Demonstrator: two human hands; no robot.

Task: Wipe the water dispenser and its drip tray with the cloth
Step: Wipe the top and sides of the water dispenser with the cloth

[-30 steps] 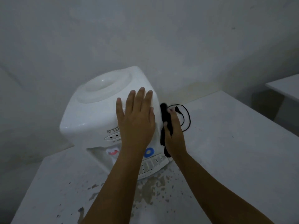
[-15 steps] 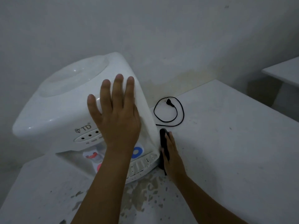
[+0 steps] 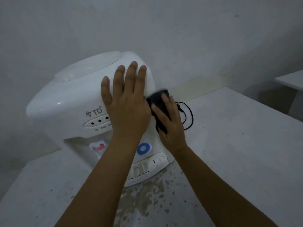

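Note:
A white tabletop water dispenser stands on a white table, tilted slightly away from me. My left hand lies flat, fingers spread, on its top front right corner. My right hand presses a dark cloth against the dispenser's right side, fingers partly over the cloth. The slotted white drip tray juts out at the base, below a blue tap and a red tap; my left forearm hides part of the front.
A black power cord lies looped on the table behind my right hand. Water splashes and stains cover the table in front of the tray. A wall stands close behind. Another white surface sits at far right.
My right hand has slid the cloth up the dispenser's right side from near the base to the upper part. My left hand stays on the top.

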